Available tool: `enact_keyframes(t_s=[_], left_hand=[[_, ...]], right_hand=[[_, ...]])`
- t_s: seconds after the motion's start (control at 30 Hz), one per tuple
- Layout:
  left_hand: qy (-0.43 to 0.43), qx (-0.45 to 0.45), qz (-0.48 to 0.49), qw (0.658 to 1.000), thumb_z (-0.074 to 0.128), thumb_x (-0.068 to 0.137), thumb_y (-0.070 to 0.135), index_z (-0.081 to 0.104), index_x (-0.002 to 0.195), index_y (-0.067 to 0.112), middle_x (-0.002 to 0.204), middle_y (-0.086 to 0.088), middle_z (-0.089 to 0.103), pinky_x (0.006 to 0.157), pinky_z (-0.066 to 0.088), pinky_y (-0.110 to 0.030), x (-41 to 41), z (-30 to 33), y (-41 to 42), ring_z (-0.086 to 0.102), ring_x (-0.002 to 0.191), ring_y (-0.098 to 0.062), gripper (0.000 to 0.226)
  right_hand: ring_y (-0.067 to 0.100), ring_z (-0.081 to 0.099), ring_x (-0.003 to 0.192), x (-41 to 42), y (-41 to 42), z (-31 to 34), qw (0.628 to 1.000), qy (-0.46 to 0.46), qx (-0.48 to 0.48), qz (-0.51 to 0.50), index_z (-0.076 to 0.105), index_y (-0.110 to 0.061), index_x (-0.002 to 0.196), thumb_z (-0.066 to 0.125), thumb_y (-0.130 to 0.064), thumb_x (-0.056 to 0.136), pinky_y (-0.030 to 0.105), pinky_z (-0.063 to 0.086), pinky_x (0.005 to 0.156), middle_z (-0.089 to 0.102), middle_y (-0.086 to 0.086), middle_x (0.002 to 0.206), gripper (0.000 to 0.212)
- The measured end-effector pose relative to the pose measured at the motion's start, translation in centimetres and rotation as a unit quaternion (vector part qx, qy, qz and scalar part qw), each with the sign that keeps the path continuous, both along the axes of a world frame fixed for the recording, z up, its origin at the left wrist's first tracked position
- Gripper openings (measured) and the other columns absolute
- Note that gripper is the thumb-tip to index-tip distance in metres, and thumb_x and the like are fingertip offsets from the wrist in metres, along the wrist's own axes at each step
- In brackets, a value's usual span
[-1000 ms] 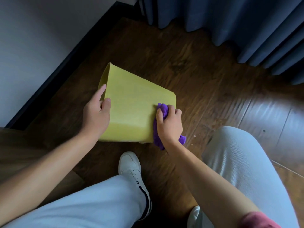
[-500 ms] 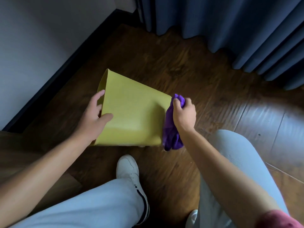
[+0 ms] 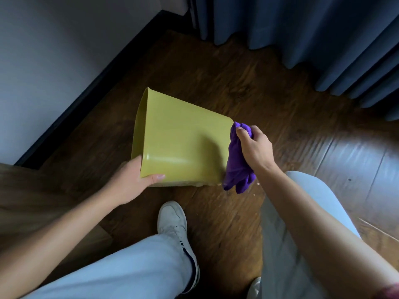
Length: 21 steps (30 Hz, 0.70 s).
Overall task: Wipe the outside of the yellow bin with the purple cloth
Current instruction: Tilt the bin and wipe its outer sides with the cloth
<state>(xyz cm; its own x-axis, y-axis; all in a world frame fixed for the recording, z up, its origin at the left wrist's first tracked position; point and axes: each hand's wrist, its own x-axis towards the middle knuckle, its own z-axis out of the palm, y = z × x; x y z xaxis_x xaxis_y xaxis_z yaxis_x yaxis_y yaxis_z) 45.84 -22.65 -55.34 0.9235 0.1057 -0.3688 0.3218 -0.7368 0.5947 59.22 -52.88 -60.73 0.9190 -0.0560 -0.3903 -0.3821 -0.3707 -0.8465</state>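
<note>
Yellow bin (image 3: 183, 145) lies on its side on wood floor (image 3: 248, 87), open mouth toward the wall (image 3: 54, 61), base end to the right. L hand (image 3: 131, 180) grips near rim corner, thumb over outer face, fingers hidden behind. R hand (image 3: 254, 145) clenched round bunched purple cloth (image 3: 236, 167), cloth touching the base edge; loose end hangs down to floor. White shoe (image 3: 172, 223) just below bin. Blue curtain (image 3: 302, 29) at back.
</note>
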Motion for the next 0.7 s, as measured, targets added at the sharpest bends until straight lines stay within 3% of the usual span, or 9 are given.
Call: enact_keyframes(t_s=[0.1, 0.2, 0.27, 0.37, 0.43, 0.53, 0.6, 0.7], left_hand=[[-0.069, 0.031, 0.021, 0.997, 0.074, 0.092, 0.034, 0.038, 0.157, 0.032, 0.139, 0.009, 0.059, 0.102, 0.046, -0.034, 0.8, 1.2, 0.2, 0.057, 0.124, -0.015, 0.074], [-0.109, 0.043, 0.018, 0.993, 0.068, 0.095, 0.036, 0.012, 0.164, 0.043, 0.138, 0.013, 0.054, 0.097, 0.046, -0.02, 1.7, 3.3, 0.2, 0.06, 0.111, -0.001, 0.089], [-0.122, 0.031, 0.018, 0.992, 0.062, 0.094, 0.042, 0.012, 0.162, 0.048, 0.141, 0.015, 0.052, 0.096, 0.045, -0.013, 2.2, 4.6, 0.4, 0.059, 0.113, 0.005, 0.085], [-0.121, -0.009, 0.009, 0.993, 0.061, 0.096, 0.038, 0.019, 0.156, 0.06, 0.157, 0.016, 0.042, 0.115, 0.037, -0.032, 2.8, 5.7, 0.8, 0.045, 0.14, -0.008, 0.077], [-0.095, -0.08, -0.02, 0.992, 0.065, 0.099, 0.027, 0.018, 0.154, 0.065, 0.156, 0.03, 0.041, 0.114, 0.036, -0.024, 3.2, 5.7, 1.3, 0.042, 0.141, 0.006, 0.082], [-0.043, -0.186, -0.06, 0.98, 0.074, 0.095, 0.032, 0.013, 0.155, 0.064, 0.16, 0.034, 0.031, 0.116, 0.033, -0.03, 3.3, 5.4, 2.2, 0.031, 0.149, 0.006, 0.092], [-0.041, -0.183, -0.072, 0.98, 0.071, 0.092, 0.041, 0.014, 0.157, 0.061, 0.163, 0.032, 0.028, 0.119, 0.029, -0.037, 3.0, 4.9, 2.7, 0.026, 0.152, 0.002, 0.089], [-0.067, -0.148, -0.07, 0.984, 0.059, 0.103, 0.036, 0.014, 0.157, 0.06, 0.164, 0.029, 0.029, 0.119, 0.03, -0.036, 2.5, 3.8, 2.3, 0.03, 0.15, 0.002, 0.074]], right_hand=[[0.018, 0.069, 0.085, 0.1, -0.3, -0.2, 1.0, 0.0, -0.008, 0.001, 0.064, -0.029, 0.106, 0.053, -0.049, 0.1, 0.035, 0.057, 0.072, 0.069, -0.007, 0.092, 0.023], [0.015, 0.068, 0.082, 0.3, -0.3, -0.1, 1.0, -0.004, -0.008, -0.007, 0.065, -0.028, 0.105, 0.053, -0.048, 0.1, 0.03, 0.05, 0.064, 0.068, -0.008, 0.09, 0.024], [0.015, 0.068, 0.083, 0.3, -0.4, -0.1, 1.0, -0.001, -0.004, -0.013, 0.065, -0.029, 0.106, 0.053, -0.048, 0.1, 0.03, 0.052, 0.064, 0.068, -0.008, 0.09, 0.023], [0.019, 0.068, 0.086, 0.3, -0.4, -0.2, 1.0, 0.009, 0.002, -0.014, 0.065, -0.031, 0.104, 0.054, -0.049, 0.1, 0.04, 0.059, 0.076, 0.069, -0.006, 0.093, 0.022], [0.02, 0.069, 0.088, 0.4, -0.5, -0.2, 1.0, 0.014, 0.007, -0.014, 0.064, -0.031, 0.103, 0.054, -0.049, 0.1, 0.043, 0.059, 0.08, 0.069, -0.005, 0.094, 0.021], [0.02, 0.068, 0.088, 0.5, -0.7, -0.4, 1.0, 0.019, 0.013, -0.015, 0.065, -0.032, 0.106, 0.054, -0.049, 0.1, 0.038, 0.058, 0.071, 0.068, -0.005, 0.095, 0.021], [0.017, 0.067, 0.086, 0.6, -0.8, -0.3, 0.999, 0.023, 0.017, -0.014, 0.064, -0.031, 0.109, 0.054, -0.049, 0.101, 0.03, 0.05, 0.064, 0.068, -0.005, 0.096, 0.023], [0.016, 0.067, 0.084, 0.7, -1.0, -0.3, 0.999, 0.025, 0.02, -0.023, 0.066, -0.031, 0.108, 0.054, -0.049, 0.1, 0.028, 0.048, 0.062, 0.069, -0.005, 0.094, 0.023]])
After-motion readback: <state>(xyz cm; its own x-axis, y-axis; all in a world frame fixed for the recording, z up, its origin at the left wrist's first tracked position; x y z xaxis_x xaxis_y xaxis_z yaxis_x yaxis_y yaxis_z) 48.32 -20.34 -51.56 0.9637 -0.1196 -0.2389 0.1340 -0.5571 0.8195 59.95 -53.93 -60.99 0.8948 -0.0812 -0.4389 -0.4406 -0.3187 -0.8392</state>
